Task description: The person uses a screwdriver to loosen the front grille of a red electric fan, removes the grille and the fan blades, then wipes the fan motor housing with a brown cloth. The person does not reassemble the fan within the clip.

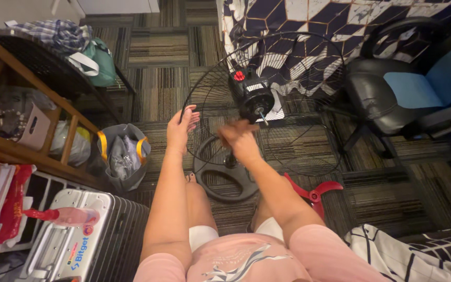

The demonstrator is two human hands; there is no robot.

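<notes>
My left hand [180,128] grips the near-left rim of the black wire fan guard [309,151], fingers curled over it. My right hand [238,138] is blurred, closed just below the fan's motor [250,94] and its shaft; what it holds, I cannot tell. A red fan blade [314,192] lies on the carpet to the right.

Standing fan, black: round base [224,169] on the carpet, motor housing [251,94] with bare shaft facing the person. Rear wire guard [288,78] mounted around the motor, upright. Red blade [314,192] detached, lying on the floor beside the base.
</notes>
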